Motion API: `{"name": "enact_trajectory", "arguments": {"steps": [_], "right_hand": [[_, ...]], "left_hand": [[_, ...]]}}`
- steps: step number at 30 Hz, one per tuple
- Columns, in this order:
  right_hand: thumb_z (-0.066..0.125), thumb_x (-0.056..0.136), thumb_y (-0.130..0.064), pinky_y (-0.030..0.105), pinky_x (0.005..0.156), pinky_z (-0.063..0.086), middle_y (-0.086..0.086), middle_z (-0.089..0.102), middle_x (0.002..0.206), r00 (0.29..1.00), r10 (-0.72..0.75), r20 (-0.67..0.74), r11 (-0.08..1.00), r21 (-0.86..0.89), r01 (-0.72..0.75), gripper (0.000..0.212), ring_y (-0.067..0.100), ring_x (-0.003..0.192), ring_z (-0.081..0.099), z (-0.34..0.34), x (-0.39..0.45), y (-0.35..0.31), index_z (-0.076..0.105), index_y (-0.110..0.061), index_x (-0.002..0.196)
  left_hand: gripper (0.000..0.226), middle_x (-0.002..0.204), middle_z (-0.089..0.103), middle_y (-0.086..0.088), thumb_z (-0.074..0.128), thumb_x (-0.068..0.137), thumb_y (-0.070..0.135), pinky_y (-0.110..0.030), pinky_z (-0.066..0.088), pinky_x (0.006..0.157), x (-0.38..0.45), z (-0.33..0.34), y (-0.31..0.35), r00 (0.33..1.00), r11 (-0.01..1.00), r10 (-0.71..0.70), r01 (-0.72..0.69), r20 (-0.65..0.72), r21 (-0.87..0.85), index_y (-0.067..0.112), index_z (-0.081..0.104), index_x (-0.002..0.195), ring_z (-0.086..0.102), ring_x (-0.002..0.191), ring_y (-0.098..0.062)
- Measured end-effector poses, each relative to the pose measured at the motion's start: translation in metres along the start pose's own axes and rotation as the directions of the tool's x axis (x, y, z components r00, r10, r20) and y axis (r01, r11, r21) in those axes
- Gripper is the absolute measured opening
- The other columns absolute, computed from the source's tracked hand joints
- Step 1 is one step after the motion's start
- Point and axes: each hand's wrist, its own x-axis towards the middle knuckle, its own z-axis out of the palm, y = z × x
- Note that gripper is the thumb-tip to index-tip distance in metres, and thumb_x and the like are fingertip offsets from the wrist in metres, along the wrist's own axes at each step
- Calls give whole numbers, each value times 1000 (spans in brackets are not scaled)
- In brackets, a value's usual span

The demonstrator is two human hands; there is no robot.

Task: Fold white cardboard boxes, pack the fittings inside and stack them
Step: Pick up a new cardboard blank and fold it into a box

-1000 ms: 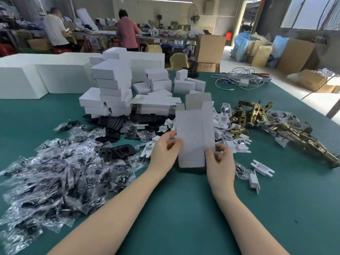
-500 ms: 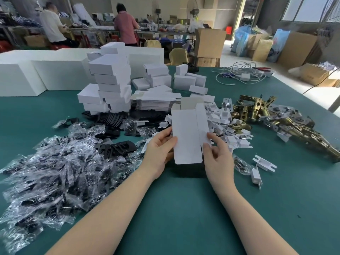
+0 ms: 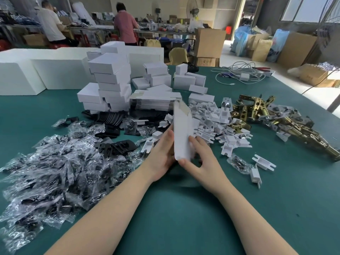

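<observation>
Upright, flat box blank (image 3: 182,133), long axis vertical, between both hands (image 3: 181,155)

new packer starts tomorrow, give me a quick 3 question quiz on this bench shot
1. True or false: the white box blank lies flat on the green table.
2. What lies nearest the right hand? A: brass fittings B: white plastic clips C: bagged black parts
3. Fill in: the finished boxes are stacked at the ___ of the table.

Key
1. False: both the left hand and the right hand hold it up.
2. B
3. Far side, beyond the flat blanks.
</observation>
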Motion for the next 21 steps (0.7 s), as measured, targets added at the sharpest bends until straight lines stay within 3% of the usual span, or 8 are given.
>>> {"name": "enact_trajectory", "arguments": {"steps": [3,6,10,14,16,18,20,21], "right_hand": [[59,60,-82,16,113,15,-26,9,151,998,-45,34,998,-43,47,103,-26,133,-2,2,-3,-2,28,-42,151],[60,65,-76,22,115,30,-15,30,151,997,-74,2,997,25,74,101,-11,136,29,4,-6,-9,27,-36,151],[71,77,-48,27,95,48,-25,57,122,991,-110,-72,975,185,122,61,2,114,58,3,-7,-14,44,-44,132],[67,92,-11,32,86,51,-4,61,131,998,-23,-63,879,474,50,64,10,103,65,4,-7,-11,38,-32,146],[60,95,-3,36,90,55,-8,67,121,984,-2,-178,889,450,83,51,9,105,66,1,-4,-10,48,-28,138],[58,94,0,24,87,55,-22,66,114,956,31,-293,897,429,103,50,-1,105,63,-3,1,-10,49,-35,129],[59,93,-1,9,77,50,-29,62,111,936,70,-344,897,433,92,56,-12,102,59,-6,3,-6,43,-41,129],[60,93,-2,8,76,49,-28,61,112,936,86,-342,900,430,74,56,-13,101,59,-6,4,-3,43,-39,132]], "left_hand": [[62,146,50,11,33,96,59,-18,43,103,-2,4,-4,999,989,17,-21,34,143,30,33,151,47,133,-6],[47,136,59,12,37,103,42,-12,46,93,-2,4,-7,999,995,-34,34,-9,89,25,44,146,55,123,-1],[35,146,50,12,50,97,47,-28,40,109,-1,11,-7,991,984,-87,69,102,164,43,60,129,48,132,-4],[57,136,59,14,57,91,3,-23,52,89,2,5,-15,998,997,66,-65,-20,50,38,54,136,62,111,-6],[75,138,58,3,59,88,-13,-25,53,86,3,0,-16,988,990,120,-111,-100,91,29,40,147,64,107,-11],[84,133,62,-7,64,84,-14,-30,55,85,3,0,-13,986,990,114,-102,-120,100,23,31,152,65,106,-18],[81,127,66,-8,69,81,-13,-34,53,92,1,1,-11,991,988,100,-89,-87,124,23,40,147,64,112,-22],[77,126,66,-7,68,79,-14,-35,52,95,0,2,-12,992,985,105,-94,-65,142,24,45,143,63,114,-24]]}}
